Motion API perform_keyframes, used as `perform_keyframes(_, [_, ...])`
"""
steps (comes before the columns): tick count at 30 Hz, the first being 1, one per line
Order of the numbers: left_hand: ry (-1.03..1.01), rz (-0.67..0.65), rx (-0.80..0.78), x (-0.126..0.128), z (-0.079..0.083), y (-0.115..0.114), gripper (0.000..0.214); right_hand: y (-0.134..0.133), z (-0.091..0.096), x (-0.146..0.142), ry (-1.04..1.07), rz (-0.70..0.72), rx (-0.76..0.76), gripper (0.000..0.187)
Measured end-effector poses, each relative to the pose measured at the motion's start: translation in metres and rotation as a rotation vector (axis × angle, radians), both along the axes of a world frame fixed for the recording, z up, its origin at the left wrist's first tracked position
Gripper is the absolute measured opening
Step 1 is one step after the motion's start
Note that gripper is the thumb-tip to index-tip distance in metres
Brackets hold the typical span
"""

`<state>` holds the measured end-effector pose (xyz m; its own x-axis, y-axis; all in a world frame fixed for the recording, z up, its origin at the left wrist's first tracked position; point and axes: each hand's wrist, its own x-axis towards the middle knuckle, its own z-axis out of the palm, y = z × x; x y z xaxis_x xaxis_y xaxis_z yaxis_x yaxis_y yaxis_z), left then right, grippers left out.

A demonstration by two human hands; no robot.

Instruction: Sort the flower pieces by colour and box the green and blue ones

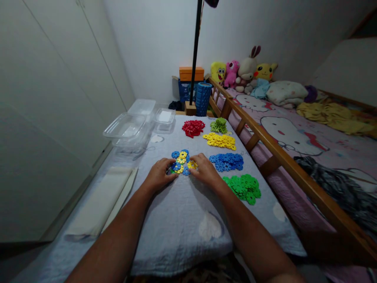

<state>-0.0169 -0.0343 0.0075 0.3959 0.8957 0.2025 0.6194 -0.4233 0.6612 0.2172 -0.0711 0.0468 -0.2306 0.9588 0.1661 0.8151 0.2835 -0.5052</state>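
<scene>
A small mixed pile of flower-shaped plastic discs lies on the cloth in front of me, with yellow discs (182, 158) among blue discs (175, 154) and a bit of green at the left edge. My left hand (160, 173) curves around the pile's left side, its thumb and fingers apart at the blue pieces. From the right, my right hand (204, 171) reaches in with parted thumb and fingertips at a yellow disc (192, 164). Sorted heaps lie to the right: green discs (244, 187), blue discs (226, 161) and yellow discs (220, 140).
Farther back are a red heap (193, 128) and a light-green heap (218, 125). Clear plastic containers (125, 126) stand at the left rear, behind folded beige cloth (100, 200). A wooden bed rail (265, 143) runs along the right, and a black pole (194, 55) rises beyond the table.
</scene>
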Motion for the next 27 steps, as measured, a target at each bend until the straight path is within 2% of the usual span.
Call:
perform_keyframes(6, [0.019, 0.013, 0.008, 0.003, 0.003, -0.003, 0.046, 0.047, 0.014, 0.067, -0.026, -0.079, 0.096, 0.021])
perform_keyframes(10, [0.016, 0.024, 0.016, 0.004, 0.003, -0.004, 0.044, 0.086, 0.007, 0.116, -0.016, -0.314, 0.156, 0.017])
perform_keyframes(14, [0.001, 0.034, 0.017, 0.005, 0.002, -0.005, 0.042, 0.109, -0.003, 0.150, 0.025, -0.517, 0.185, 0.016])
perform_keyframes(19, [-0.004, 0.048, 0.016, 0.007, 0.002, -0.006, 0.039, 0.124, -0.008, 0.167, 0.038, -0.628, 0.155, 0.016])
perform_keyframes(27, [-0.002, 0.061, 0.017, 0.009, 0.003, -0.008, 0.038, 0.140, -0.009, 0.173, 0.057, -0.658, 0.139, 0.022])
